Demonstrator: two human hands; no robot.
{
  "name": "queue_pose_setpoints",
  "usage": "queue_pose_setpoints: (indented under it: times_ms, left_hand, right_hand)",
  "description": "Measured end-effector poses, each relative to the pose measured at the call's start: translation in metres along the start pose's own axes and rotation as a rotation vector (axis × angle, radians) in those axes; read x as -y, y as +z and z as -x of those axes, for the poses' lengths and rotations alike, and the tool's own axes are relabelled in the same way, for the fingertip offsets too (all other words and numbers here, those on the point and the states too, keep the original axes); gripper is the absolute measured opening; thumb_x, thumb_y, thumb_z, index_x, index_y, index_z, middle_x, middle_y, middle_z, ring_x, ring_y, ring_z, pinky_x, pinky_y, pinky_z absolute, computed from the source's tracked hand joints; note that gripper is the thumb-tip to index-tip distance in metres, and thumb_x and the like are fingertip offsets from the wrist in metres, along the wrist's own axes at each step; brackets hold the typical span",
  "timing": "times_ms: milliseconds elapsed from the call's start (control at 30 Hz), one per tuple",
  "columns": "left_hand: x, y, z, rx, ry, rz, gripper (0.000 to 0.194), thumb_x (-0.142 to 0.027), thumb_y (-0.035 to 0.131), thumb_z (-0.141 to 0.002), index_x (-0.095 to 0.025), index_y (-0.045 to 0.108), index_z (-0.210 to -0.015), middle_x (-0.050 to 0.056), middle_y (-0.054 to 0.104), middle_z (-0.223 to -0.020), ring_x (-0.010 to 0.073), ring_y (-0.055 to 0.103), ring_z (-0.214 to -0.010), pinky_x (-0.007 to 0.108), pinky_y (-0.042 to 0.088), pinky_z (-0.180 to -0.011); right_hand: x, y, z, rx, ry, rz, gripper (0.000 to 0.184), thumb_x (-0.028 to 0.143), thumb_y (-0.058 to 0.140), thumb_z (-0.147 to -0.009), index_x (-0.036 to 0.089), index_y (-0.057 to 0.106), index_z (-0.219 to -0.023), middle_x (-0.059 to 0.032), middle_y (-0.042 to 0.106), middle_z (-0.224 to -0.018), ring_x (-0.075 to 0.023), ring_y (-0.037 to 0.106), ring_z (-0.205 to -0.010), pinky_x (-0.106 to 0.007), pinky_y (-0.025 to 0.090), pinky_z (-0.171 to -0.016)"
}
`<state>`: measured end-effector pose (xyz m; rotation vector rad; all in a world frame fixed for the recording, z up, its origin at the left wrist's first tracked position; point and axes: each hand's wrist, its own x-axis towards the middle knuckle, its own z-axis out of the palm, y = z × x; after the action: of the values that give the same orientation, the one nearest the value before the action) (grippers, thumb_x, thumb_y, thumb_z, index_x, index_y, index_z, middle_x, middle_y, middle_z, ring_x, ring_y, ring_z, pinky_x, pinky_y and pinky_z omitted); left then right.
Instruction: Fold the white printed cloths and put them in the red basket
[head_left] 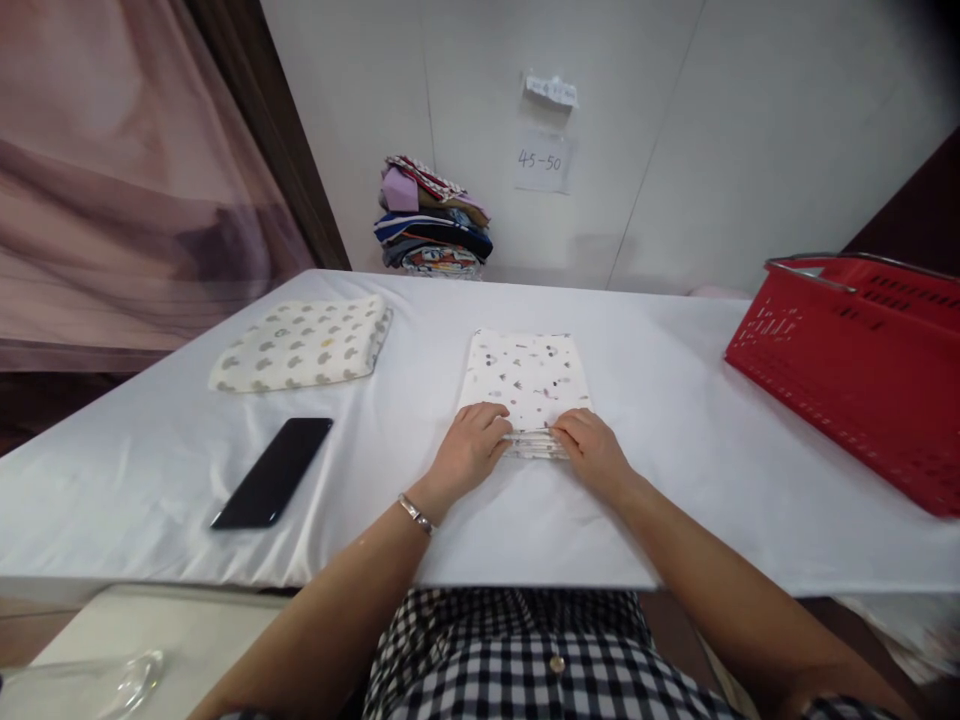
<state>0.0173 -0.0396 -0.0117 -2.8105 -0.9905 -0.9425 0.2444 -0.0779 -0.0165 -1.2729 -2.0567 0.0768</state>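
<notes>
A white cloth [525, 375] with small printed motifs lies folded into a neat rectangle in front of me. Its near edge shows several stacked layers. At the near left corner, my left hand [474, 445] is closed on the cloth, thumb and fingers pinching the edge. My right hand [592, 447] grips the near right corner the same way. A silver bracelet [416, 513] is on my left wrist. To the left lies another folded cloth [304, 345], cream with grey mouse-head shapes, apart from both hands.
A black phone [274, 472] rests on the white-covered table [660, 400] at left. At right stands a red basket [862, 365] with a metal handle. Behind the table is a pile of folded fabrics [433, 220]. A paper sign [543, 161] reading "45-50" hangs on the wall.
</notes>
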Motion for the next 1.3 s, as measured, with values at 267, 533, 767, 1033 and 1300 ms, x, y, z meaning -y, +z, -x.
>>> queue_pose_setpoints:
  times_ms: [267,533,767,1033,1300]
  left_hand:
    - [-0.005,0.001,-0.003,-0.014,0.010,-0.049,0.013,-0.021,0.051,-0.087,-0.021,0.061,-0.094,0.007,0.058,-0.110,0.0211,0.050,-0.106,0.038,0.042,-0.087]
    - [-0.012,0.008,-0.005,-0.007,0.079,-0.148,0.021,-0.010,0.044,-0.086,-0.019,0.062,-0.084,0.007,0.056,-0.114,0.0223,0.047,-0.111,0.038,0.042,-0.086]
    - [-0.012,0.013,-0.008,-0.016,0.063,-0.155,0.017,-0.015,0.047,-0.087,-0.020,0.062,-0.081,0.006,0.060,-0.105,0.0216,0.050,-0.106,0.037,0.041,-0.085]
    - [-0.017,0.013,-0.011,-0.022,0.064,-0.160,0.017,-0.011,0.044,-0.087,-0.018,0.060,-0.087,0.005,0.061,-0.100,0.0194,0.052,-0.100,0.034,0.042,-0.081]
    - [-0.015,0.016,-0.010,-0.016,0.065,-0.169,0.016,-0.016,0.047,-0.088,-0.020,0.063,-0.085,0.006,0.060,-0.104,0.0220,0.050,-0.106,0.037,0.042,-0.082]
  right_hand:
    - [0.001,0.001,-0.001,-0.002,-0.005,0.034,0.022,0.023,0.040,-0.093,0.020,0.059,-0.081,-0.0060,0.061,-0.084,-0.0186,0.052,-0.077,-0.034,0.041,-0.070]
    - [0.002,0.002,0.000,-0.009,0.004,0.059,0.022,0.023,0.041,-0.093,0.020,0.059,-0.081,-0.0055,0.061,-0.083,-0.0185,0.053,-0.078,-0.033,0.041,-0.071]
    - [0.000,0.004,0.000,0.011,-0.019,0.083,0.023,0.025,0.040,-0.093,0.020,0.060,-0.083,-0.0057,0.062,-0.084,-0.0186,0.053,-0.079,-0.033,0.040,-0.072]
    - [0.003,0.003,-0.001,0.015,-0.014,0.096,0.022,0.024,0.041,-0.093,0.019,0.060,-0.082,-0.0057,0.062,-0.084,-0.0184,0.053,-0.079,-0.032,0.040,-0.072]
    - [0.002,0.005,0.000,-0.017,-0.011,0.102,0.022,0.023,0.041,-0.093,0.020,0.060,-0.082,-0.0056,0.061,-0.084,-0.0185,0.053,-0.078,-0.033,0.041,-0.072]
